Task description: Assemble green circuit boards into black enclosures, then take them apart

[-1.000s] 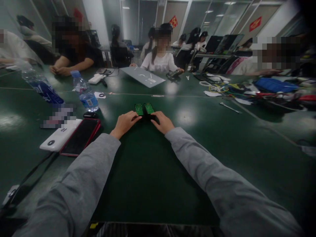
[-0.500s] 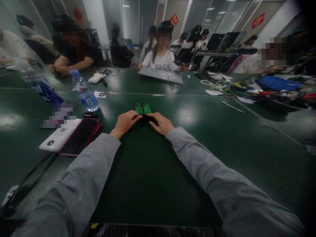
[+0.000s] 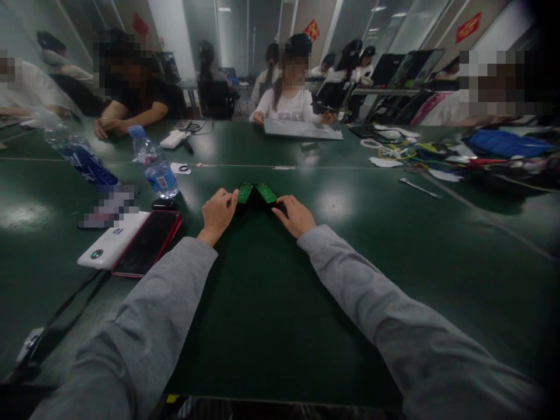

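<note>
Two small green circuit boards with dark edges are in the middle of the head view, tilted away from each other in an upside-down V. My left hand pinches the left circuit board by its near outer side. Thumb and fingers of my right hand close on the near outer corner of the right circuit board. Their far inner corners come close together; whether they touch I cannot tell. Dark parts under the boards are hard to make out.
Left of my hands lie a red-edged phone, a white power bank and a water bottle. A wrench and a heap of cables are at the right. Across the green table a person holds a grey sheet.
The two boards were side by side and nearly parallel; now their near ends have swung apart, and my hands have moved outward with them. The co-worker's grey sheet has shifted right.
</note>
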{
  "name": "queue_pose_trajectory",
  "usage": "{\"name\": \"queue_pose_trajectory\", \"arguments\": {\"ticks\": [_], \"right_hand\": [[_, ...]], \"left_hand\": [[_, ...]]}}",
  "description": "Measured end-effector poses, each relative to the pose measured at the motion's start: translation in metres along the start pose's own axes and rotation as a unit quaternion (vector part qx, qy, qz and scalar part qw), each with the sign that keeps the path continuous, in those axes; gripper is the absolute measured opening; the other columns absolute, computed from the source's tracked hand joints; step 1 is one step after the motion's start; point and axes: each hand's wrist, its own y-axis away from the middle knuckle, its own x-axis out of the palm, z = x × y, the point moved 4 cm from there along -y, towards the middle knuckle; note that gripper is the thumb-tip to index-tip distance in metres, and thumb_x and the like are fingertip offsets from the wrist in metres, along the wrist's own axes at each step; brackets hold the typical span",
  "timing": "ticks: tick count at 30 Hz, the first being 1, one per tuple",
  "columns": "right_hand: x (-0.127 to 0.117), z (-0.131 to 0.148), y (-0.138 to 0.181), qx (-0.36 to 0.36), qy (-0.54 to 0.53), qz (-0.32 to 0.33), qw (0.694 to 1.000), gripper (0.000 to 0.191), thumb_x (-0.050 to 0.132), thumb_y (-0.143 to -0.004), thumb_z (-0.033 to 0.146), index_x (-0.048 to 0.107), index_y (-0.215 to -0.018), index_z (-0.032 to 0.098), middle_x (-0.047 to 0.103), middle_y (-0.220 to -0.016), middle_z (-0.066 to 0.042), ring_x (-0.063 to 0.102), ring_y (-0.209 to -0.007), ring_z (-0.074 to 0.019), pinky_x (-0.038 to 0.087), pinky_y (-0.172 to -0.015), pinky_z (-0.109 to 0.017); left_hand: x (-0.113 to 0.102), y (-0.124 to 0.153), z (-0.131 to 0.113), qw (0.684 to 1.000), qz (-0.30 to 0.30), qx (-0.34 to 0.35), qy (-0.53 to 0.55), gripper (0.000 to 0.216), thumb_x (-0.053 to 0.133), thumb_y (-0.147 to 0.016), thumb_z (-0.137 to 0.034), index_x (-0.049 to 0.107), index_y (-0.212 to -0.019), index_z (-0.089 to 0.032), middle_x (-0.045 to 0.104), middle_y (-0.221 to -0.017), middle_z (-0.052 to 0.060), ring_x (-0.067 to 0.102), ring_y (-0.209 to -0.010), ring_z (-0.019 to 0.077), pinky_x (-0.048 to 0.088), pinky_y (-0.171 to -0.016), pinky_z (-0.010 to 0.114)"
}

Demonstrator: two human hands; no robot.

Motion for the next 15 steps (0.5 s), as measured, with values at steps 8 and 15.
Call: {"name": "queue_pose_trajectory", "arguments": {"ticks": [8, 15], "right_hand": [[-0.001, 0.000, 0.000, -0.008, 0.027, -0.024, 0.999, 0.032, 0.053, -0.099, 0.048, 0.054, -0.109, 0.017, 0.057, -0.109, -0.013, 0.061, -0.094, -0.0289, 0.054, -0.080, -0.043], [0.000, -0.010, 0.000, 0.003, 0.031, -0.077, 0.997, 0.032, 0.050, -0.097, 0.049, 0.054, -0.103, 0.018, 0.054, -0.105, -0.015, 0.058, -0.095, -0.0308, 0.054, -0.081, -0.047]], "left_hand": [[-0.002, 0.001, -0.005, 0.997, -0.007, 0.007, 0.070, 0.044, 0.052, -0.095, -0.061, 0.065, -0.102, -0.019, 0.061, -0.109, 0.009, 0.061, -0.089, 0.0215, 0.046, -0.073, 0.032], [0.016, -0.002, 0.008, 0.985, 0.062, -0.025, 0.160, 0.082, 0.072, -0.077, -0.068, 0.048, -0.138, -0.018, 0.063, -0.125, 0.017, 0.062, -0.113, 0.0301, 0.050, -0.095, 0.043]]}}
